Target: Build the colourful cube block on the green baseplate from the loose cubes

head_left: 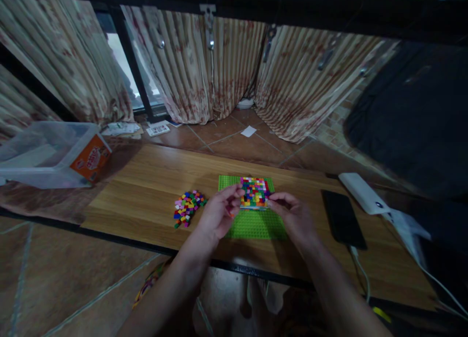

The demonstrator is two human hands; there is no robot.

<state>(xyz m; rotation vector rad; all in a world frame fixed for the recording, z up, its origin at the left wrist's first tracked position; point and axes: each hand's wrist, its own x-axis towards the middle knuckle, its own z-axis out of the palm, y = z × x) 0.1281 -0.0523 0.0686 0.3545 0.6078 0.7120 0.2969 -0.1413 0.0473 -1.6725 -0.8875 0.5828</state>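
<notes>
A multicoloured block of small toy bricks [255, 190] stands on a green studded baseplate [256, 225]. My left hand [221, 210] is at the block's left edge, with thumb and fingers curled together. A bit of orange shows below those fingers, too small to identify. At the block's right edge, my right hand [294, 215] has its thumb and index finger closed in a pinch; whatever they grip is too small to make out. Left of the baseplate lies a loose pile of coloured toy bricks [187, 208] on the wooden table [146, 190].
A black phone [343, 219] with a cable plugged in lies to the right, beside a white power bank [363, 193]. At the far left stands a clear plastic box [47, 156] with an orange label. Curtains [234, 69] hang beyond the table.
</notes>
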